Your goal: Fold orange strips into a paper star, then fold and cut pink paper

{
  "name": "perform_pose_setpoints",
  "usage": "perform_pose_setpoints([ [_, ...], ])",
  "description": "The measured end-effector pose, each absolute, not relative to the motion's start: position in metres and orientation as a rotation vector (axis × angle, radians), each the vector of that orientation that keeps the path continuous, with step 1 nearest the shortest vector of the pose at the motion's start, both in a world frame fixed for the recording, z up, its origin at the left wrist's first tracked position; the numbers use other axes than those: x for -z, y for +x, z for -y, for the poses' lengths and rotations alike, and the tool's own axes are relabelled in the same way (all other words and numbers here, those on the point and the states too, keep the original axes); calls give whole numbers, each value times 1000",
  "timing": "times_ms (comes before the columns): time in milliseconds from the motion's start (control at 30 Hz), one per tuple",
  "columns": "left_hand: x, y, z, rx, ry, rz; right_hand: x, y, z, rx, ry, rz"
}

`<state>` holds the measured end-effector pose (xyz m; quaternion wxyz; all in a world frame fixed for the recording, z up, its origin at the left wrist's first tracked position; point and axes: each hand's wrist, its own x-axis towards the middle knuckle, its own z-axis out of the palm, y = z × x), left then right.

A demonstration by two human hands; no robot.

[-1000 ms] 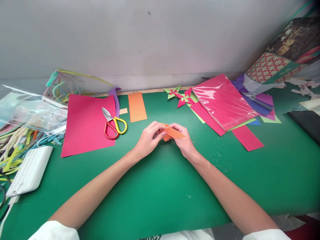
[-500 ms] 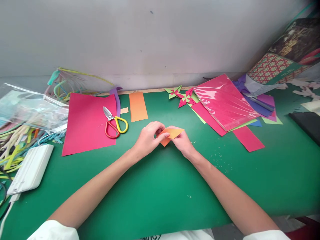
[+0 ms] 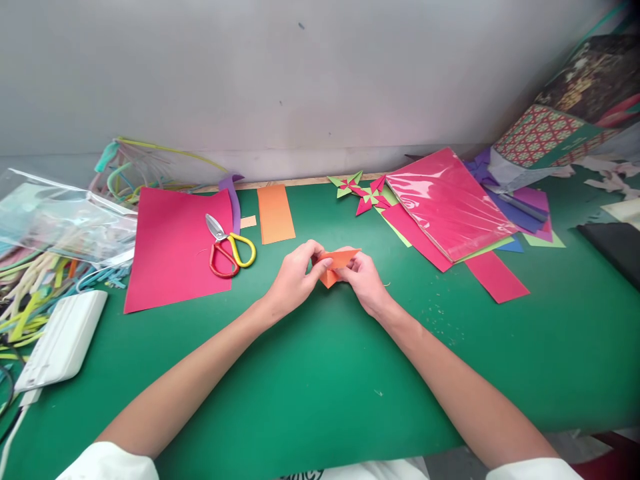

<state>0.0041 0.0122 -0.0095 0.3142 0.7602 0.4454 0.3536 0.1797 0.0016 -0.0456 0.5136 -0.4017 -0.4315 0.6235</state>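
Observation:
Between my two hands is a small folded orange paper [image 3: 330,277], above the middle of the green table [image 3: 325,373]. My left hand [image 3: 301,270] pinches its left side between thumb and fingers. From the right, my right hand [image 3: 363,277] has thumb and fingers closed on the paper, whose pointed top flap leans over toward that hand. Some fingertips are hidden behind the paper. Scissors [image 3: 227,247] with one red and one yellow handle lie on a large red sheet [image 3: 170,247] to the left. A flat orange strip [image 3: 277,215] lies behind my left hand.
Folded red and green paper stars [image 3: 370,195] lie at the back, beside a plastic-wrapped red paper pack [image 3: 453,203]. A red strip [image 3: 497,277] is at the right. The left side holds a white power bank [image 3: 63,340], colourful strips and a clear plastic bag [image 3: 60,213].
The upper flap of the orange paper has tilted and looks narrower and darker. My right thumb and fingers have shifted on it; my left hand has barely moved.

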Motion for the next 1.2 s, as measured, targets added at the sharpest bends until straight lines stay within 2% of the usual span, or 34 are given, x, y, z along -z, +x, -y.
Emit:
perform_pose_setpoints([
  [500,23,6,-13,-1185,1462,-1026,42,179,0,-1626,-856,785],
  [933,31,13,-17,-1301,1152,-1025,42,181,-1,-1538,-785,746],
  [1200,30,15,-13,-1180,1032,-1000,38,181,-1,-1356,-871,941],
])
